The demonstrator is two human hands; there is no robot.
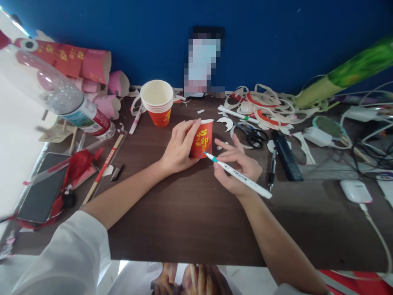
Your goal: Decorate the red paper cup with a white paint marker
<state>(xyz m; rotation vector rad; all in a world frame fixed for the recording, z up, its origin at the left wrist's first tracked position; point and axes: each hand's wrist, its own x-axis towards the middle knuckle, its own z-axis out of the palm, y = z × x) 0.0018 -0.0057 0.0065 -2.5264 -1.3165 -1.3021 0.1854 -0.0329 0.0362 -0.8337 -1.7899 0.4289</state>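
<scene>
A red paper cup (202, 138) with yellow characters stands on the dark table, its rim up. My left hand (180, 144) is wrapped round the cup's left side. Between the fingers of my right hand (238, 166) is a white marker pen (242, 177) with a teal collar. Its teal tip points at the lower front of the cup, at or very close to the surface; contact cannot be made out. Behind my left hand stands a stack of similar paper cups (156, 102). Black scissors (253, 136) lie just beyond my right hand.
Paper scraps (267, 104) and a green-marked pen (238, 114) lie at the back right. A black pen (272, 169), a dark case (287, 157) and cables are on the right. Leftward are a plastic bottle (89, 116), a phone (44, 186) and chopsticks (106, 166). Another phone (204, 61) leans on the blue partition.
</scene>
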